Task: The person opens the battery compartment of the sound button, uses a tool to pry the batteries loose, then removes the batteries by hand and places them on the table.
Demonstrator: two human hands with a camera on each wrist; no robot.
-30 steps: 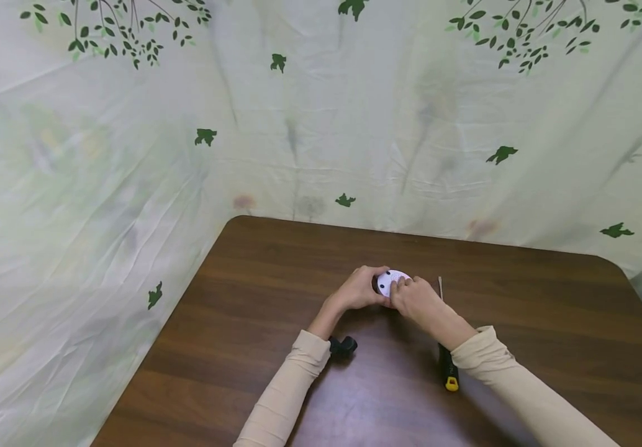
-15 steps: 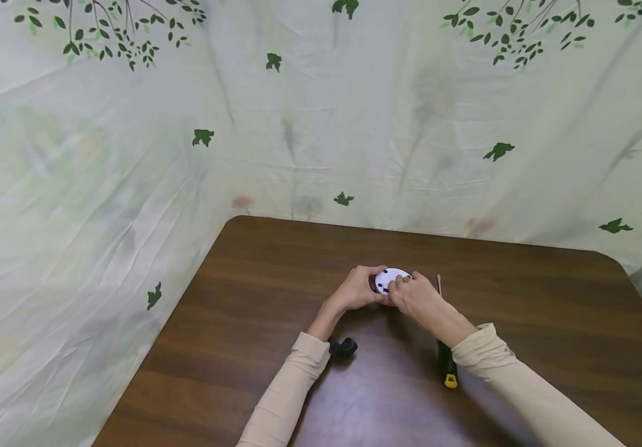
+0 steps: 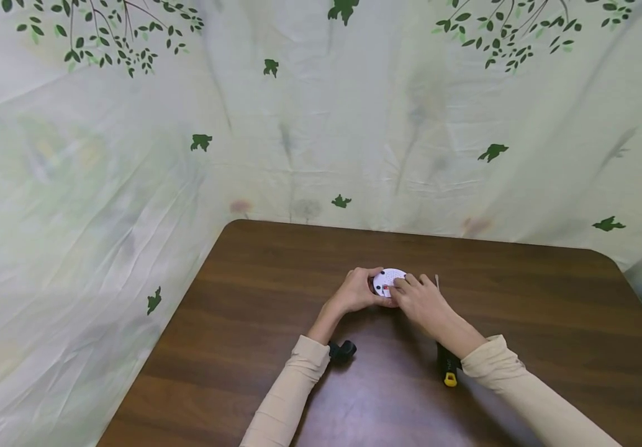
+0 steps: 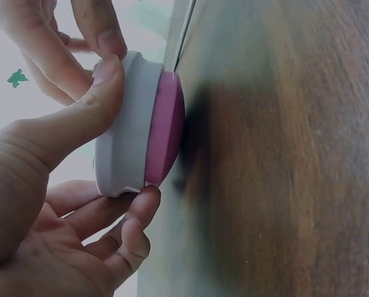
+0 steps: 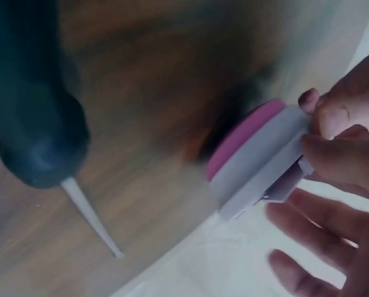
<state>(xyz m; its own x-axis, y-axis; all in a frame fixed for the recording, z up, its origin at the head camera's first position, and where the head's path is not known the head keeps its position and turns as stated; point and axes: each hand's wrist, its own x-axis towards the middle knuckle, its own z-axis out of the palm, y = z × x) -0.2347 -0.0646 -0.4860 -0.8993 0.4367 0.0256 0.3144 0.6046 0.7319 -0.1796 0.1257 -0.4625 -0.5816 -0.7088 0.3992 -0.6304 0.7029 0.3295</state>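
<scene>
Wooden table [image 3: 522, 310], round white-and-pink device [image 3: 388, 280] between both hands' fingers [image 4: 104, 80]

A screwdriver [image 3: 447, 369] and black part [image 3: 343, 350] lie near the wrists; table [image 3: 550, 323] elsewhere bare.

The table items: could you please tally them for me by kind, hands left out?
Round white and pink device, held by both the left hand and the right hand: 1
Screwdriver with black and yellow handle: 1
Small black part by the left sleeve: 1
Total: 3
</scene>
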